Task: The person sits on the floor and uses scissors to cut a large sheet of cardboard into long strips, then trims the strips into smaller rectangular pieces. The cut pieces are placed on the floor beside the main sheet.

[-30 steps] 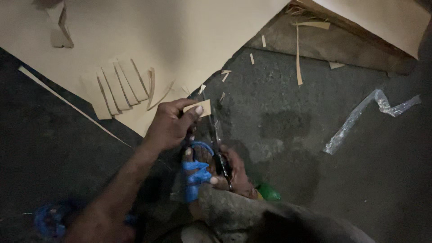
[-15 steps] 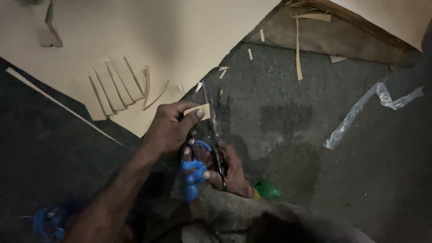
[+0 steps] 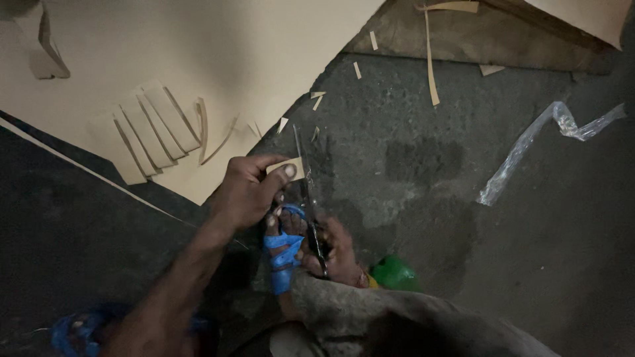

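A small card piece (image 3: 286, 168) is pinched by the left hand (image 3: 248, 192); scissors (image 3: 307, 198) are gripped by the right hand (image 3: 334, 251). Several strips (image 3: 155, 129) are already cut from the sheet (image 3: 218, 53), much uncut.

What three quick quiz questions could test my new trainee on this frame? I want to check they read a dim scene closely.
1. True or false: the left hand pinches a small tan card piece between thumb and fingers.
2. What does the right hand grip? A) a knife B) scissors with blue-wrapped handles C) a pen
3. What clear thing lies on the grey floor to the right, apart from both hands?

Key
1. True.
2. B: the scissors, blades pointing away toward the big tan sheet.
3. A twisted strip of clear plastic film.
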